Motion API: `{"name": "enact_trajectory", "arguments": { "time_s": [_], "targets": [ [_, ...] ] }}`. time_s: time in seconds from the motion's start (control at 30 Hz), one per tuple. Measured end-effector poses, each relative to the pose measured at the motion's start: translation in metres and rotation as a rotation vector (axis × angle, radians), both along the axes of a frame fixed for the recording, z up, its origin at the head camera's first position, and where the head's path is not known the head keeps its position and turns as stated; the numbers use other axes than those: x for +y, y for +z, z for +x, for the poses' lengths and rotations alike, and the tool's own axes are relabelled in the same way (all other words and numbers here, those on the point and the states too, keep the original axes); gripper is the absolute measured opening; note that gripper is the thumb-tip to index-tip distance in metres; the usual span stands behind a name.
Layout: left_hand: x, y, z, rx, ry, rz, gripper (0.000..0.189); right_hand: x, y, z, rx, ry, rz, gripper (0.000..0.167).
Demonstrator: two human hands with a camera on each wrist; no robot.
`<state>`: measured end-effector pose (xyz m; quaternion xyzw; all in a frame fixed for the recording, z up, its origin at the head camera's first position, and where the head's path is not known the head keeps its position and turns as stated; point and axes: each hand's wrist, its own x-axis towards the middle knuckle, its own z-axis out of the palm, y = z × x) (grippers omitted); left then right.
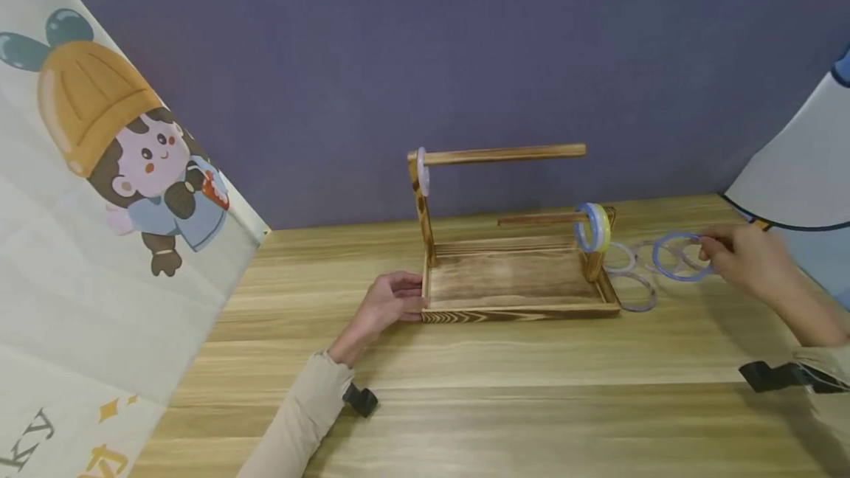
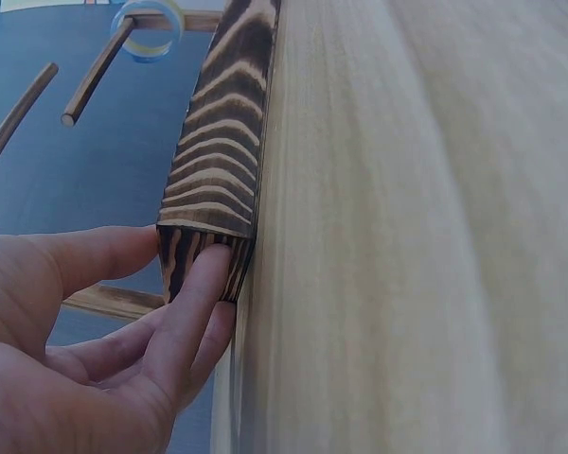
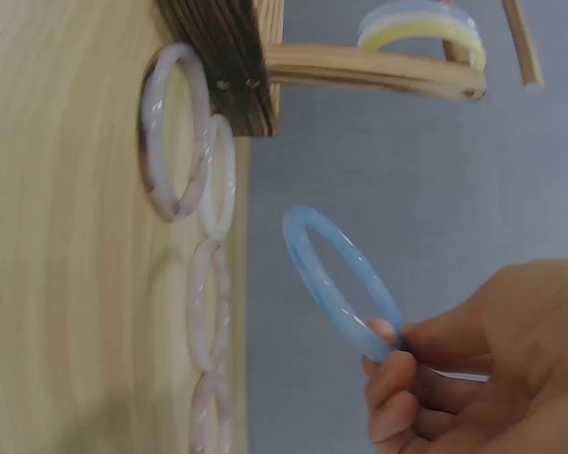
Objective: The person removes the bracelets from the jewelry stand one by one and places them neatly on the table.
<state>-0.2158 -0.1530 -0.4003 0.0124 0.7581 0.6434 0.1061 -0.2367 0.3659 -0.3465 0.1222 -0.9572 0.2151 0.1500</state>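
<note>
In the head view my right hand (image 1: 760, 260) pinches a blue bangle (image 1: 656, 257) by its near edge, to the right of a wooden bangle stand (image 1: 521, 313). The right wrist view has this bangle (image 3: 312, 274) raised and tilted between thumb and fingers. My left hand (image 1: 385, 301) holds the stand's left end, the thumb at the tray's top edge and the fingertips against the end face (image 2: 178, 260). A pale lilac bangle (image 1: 423, 172) hangs at the upper bar's post. Blue, whitish and yellow bangles (image 1: 603, 229) hang together on the lower bar by the right post.
Several pale bangles, one of them mottled purplish (image 1: 647, 306), lie on the wood-grain table (image 1: 498, 419) right of the stand, partly overlapping. A dark blue-grey backdrop (image 1: 372, 80) rises behind. A cartoon-printed white panel (image 1: 40, 257) borders the left side.
</note>
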Motion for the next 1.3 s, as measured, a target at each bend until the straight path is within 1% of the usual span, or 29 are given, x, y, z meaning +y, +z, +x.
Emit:
{"name": "enact_trajectory", "arguments": {
  "time_s": [0.13, 0.2, 0.23, 0.37, 0.43, 0.5, 0.6, 0.7, 0.8, 1.0, 1.13, 1.3],
  "targets": [
    [-0.002, 0.002, 0.000, 0.003, 0.005, -0.001, 0.050, 0.014, -0.010, -0.010, -0.058, 0.034, 0.029, 0.030],
    [-0.002, 0.002, 0.001, 0.006, 0.006, -0.001, 0.050, 0.021, -0.015, -0.014, -0.066, 0.051, 0.055, 0.027],
    [-0.002, 0.003, 0.001, 0.005, 0.006, 0.001, 0.050, 0.024, -0.018, -0.015, -0.066, 0.073, 0.061, 0.025],
    [-0.003, 0.002, 0.001, 0.003, 0.001, -0.001, 0.050, 0.033, -0.027, -0.020, -0.081, 0.130, 0.115, 0.017],
    [-0.002, 0.003, 0.001, -0.003, 0.000, -0.004, 0.050, 0.036, -0.031, -0.020, -0.119, 0.146, 0.114, 0.017],
    [-0.002, 0.003, 0.002, -0.004, -0.001, -0.007, 0.051, 0.037, -0.033, -0.020, -0.162, 0.144, 0.110, 0.019],
    [-0.001, 0.003, 0.002, -0.005, 0.004, -0.006, 0.051, 0.038, -0.036, -0.021, -0.218, 0.150, 0.075, 0.018],
    [-0.001, 0.003, 0.001, 0.001, 0.007, -0.004, 0.050, 0.036, -0.038, -0.021, -0.245, 0.151, 0.080, 0.018],
    [-0.001, 0.002, 0.001, 0.004, 0.001, -0.006, 0.050, 0.034, -0.039, -0.021, -0.264, 0.130, 0.100, 0.017],
    [-0.001, 0.001, 0.001, 0.003, 0.000, -0.010, 0.050, 0.032, -0.041, -0.022, -0.328, 0.120, 0.090, 0.017],
    [0.000, 0.002, 0.001, -0.003, 0.003, -0.006, 0.049, 0.030, -0.040, -0.022, -0.329, 0.117, 0.093, 0.018],
    [-0.001, 0.000, 0.000, -0.003, -0.004, -0.008, 0.048, 0.028, -0.043, -0.022, -0.281, 0.110, 0.112, 0.018]
  ]
}}
